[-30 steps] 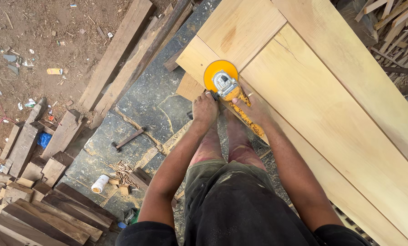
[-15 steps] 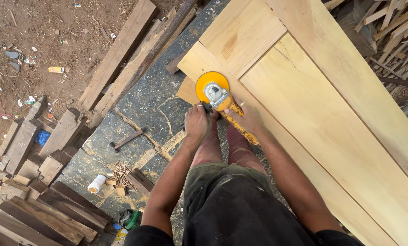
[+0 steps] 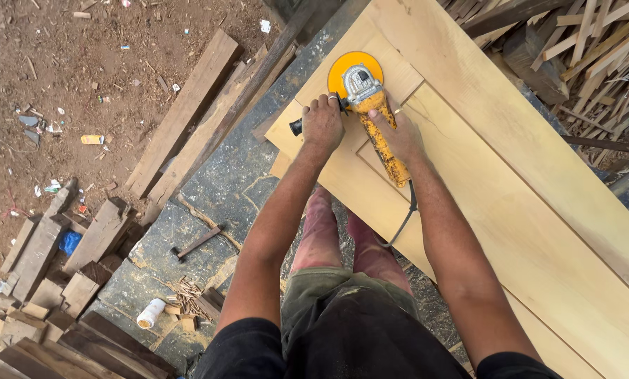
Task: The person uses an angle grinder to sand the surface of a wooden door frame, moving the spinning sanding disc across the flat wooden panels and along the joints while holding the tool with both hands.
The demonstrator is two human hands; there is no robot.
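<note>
Grinder [image 3: 367, 105] sits on the pale wooden door [image 3: 483, 182], its yellow disc guard flat on a raised panel near the door's far left corner. Long axis of the grinder body runs from the disc back toward the person and slightly right, roughly along the door's length; cord trails off the tail end, down past the door edge

Left hand [image 3: 322, 123] closed around the black side handle, which sticks out to the left of the grinder head. Right hand [image 3: 400, 135] wrapped over the yellow body just behind the head, fingers shut on it. Both hands lie behind the disc, left one level with the head, right one further down the body; neither clearly nearer to the disc

Near to far on the left: white cylindrical container [image 3: 150, 313] lying on the dark slab beside a heap of small wood pegs; hammer [image 3: 196, 242] on the slab, well apart from the door; small yellow flat packet [image 3: 92, 140] on the dirt; long planks [image 3: 188, 109] lying beside the slab
</note>
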